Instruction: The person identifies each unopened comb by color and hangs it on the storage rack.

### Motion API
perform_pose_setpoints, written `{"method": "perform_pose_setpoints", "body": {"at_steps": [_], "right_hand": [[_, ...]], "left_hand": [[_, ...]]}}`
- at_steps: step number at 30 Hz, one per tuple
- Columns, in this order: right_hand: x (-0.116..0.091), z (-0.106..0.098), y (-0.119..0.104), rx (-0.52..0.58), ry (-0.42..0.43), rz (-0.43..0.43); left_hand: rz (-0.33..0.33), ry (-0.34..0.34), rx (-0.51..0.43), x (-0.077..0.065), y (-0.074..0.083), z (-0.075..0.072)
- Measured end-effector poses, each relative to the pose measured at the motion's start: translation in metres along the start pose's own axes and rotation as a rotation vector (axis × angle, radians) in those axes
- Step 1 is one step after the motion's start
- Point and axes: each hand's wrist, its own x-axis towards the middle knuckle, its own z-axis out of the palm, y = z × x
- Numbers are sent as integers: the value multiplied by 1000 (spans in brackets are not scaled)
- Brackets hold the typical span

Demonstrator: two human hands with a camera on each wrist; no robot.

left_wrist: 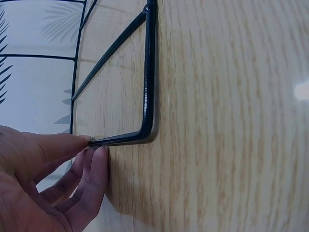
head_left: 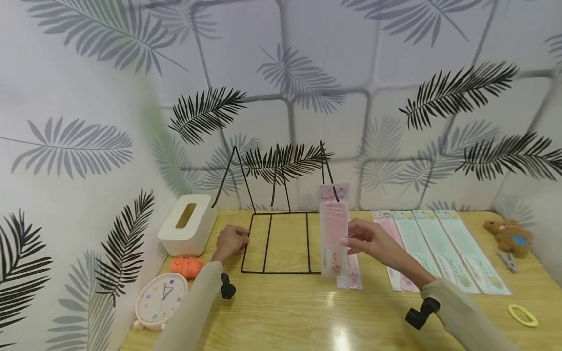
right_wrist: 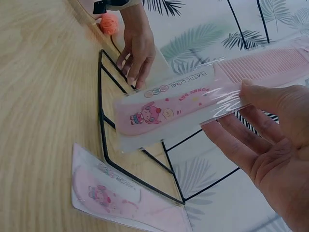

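Note:
My right hand (head_left: 373, 241) pinches the edge of a packaged pink plastic comb (head_left: 334, 229) between thumb and fingers. The package is held upright, and the tip of one prong of the black wire rack (head_left: 287, 273) overlaps its top header in the head view. Printed on the comb's handle, in the right wrist view, is a small cartoon figure (right_wrist: 145, 114). My left hand (left_wrist: 67, 179) pinches the rack's left base bar (left_wrist: 116, 140) by thumb and fingertips. Another packaged pink comb (right_wrist: 106, 193) lies on the table beside the rack's right end, partly hidden in the head view.
Right of the rack lie a packaged pink comb (head_left: 388, 226) and several green ones (head_left: 465, 248). Farther right are a brown plush toy (head_left: 509, 236), a grey clip (head_left: 507, 262) and a yellow ring (head_left: 522, 316). A tissue box (head_left: 197, 229), orange yarn (head_left: 187, 266) and clock (head_left: 160, 301) stand left.

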Motion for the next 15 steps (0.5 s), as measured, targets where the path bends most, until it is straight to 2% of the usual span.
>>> {"method": "perform_pose_setpoints", "body": {"at_steps": [4, 15], "right_hand": [[13, -3, 4, 0, 62, 41], [58, -15, 12, 3, 163, 67]], "left_hand": [[-18, -15, -13, 0, 2, 0], [-27, -4, 18, 2, 5, -1]]}}
